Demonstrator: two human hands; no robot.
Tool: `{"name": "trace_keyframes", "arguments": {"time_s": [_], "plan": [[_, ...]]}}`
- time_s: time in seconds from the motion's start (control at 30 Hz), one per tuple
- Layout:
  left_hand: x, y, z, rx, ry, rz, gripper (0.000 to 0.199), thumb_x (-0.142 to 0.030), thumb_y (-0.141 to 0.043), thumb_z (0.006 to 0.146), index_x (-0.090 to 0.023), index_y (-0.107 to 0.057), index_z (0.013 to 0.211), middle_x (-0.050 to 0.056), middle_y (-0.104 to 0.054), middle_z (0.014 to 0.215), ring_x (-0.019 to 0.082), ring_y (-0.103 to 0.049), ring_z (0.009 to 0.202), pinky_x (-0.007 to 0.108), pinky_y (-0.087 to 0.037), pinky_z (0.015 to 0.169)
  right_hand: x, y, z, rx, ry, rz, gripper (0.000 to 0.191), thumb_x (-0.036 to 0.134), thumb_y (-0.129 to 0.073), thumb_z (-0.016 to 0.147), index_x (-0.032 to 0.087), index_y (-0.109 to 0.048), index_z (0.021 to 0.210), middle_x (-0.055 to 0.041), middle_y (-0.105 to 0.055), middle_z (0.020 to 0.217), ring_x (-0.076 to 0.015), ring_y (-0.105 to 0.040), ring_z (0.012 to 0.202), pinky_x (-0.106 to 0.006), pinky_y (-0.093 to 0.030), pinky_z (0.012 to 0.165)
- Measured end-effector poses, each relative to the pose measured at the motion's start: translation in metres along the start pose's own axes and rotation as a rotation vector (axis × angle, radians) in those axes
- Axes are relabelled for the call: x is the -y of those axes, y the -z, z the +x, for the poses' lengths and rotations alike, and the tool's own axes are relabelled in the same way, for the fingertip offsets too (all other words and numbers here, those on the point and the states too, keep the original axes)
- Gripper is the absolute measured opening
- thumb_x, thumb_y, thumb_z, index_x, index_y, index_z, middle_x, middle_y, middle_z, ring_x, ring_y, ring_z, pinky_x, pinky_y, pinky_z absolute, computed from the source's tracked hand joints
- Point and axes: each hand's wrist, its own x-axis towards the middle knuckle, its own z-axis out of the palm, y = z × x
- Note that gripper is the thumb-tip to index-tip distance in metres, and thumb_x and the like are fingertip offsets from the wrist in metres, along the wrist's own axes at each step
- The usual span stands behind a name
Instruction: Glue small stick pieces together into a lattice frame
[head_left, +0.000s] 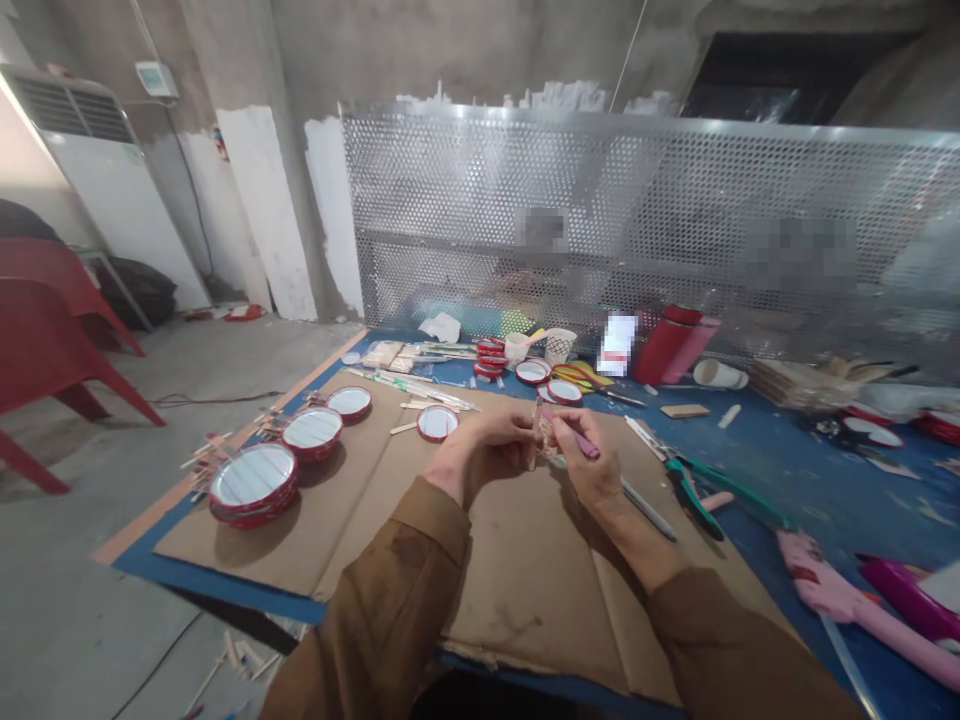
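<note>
Over the cardboard sheet (517, 560), my two hands meet at the middle of the table. My left hand (499, 440) is closed, its fingertips pinching a small pale piece (541, 430) that I cannot name. In my right hand (592, 465) is a slim tool with a purple-pink handle (587, 446); its tip points toward the left fingers. A grey pen-like rod (649, 510) lies by my right wrist. Left of my left hand sits a round red-rimmed disc with a white face (438, 422), with thin wooden sticks (405, 428) beside it.
Three red-rimmed round pieces (253, 478) with sticks attached stand along the left. Green-handled pliers (694, 500) and a pink glue gun (821, 580) lie at the right. Paper cups (559, 346), a red bottle (664, 345) and a phone (618, 343) stand before the perforated metal panel (465, 200).
</note>
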Motion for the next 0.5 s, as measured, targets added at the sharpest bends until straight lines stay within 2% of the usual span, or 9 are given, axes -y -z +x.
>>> {"name": "trace_keyframes", "arguments": {"time_s": [0.33,0.5], "plan": [[-0.0047,-0.0009,-0.0064,-0.008,-0.029,-0.015,0.034,-0.047,-0.066,0.082,-0.014,-0.058,0.078,0.000,-0.060,0.060,0.010,-0.056,0.054,0.025,-0.045,0.061,0.0010,-0.0019,0.0007,0.026,-0.034,0.035,0.029,0.046,-0.055,0.089,0.019,-0.065,0.091,-0.0029,-0.068,0.076,-0.0148,-0.061,0.064,-0.026,-0.050,0.059],[-0.0019,-0.0015,-0.0032,-0.035,-0.017,-0.024,0.030,-0.042,-0.067,0.082,-0.014,-0.057,0.078,-0.002,-0.058,0.058,0.009,-0.055,0.053,0.024,-0.044,0.060,0.0023,-0.0020,-0.0013,-0.006,-0.082,0.029,0.028,0.047,-0.055,0.089,0.020,-0.064,0.090,-0.0006,-0.065,0.068,-0.0150,-0.060,0.059,-0.027,-0.050,0.059]]}}
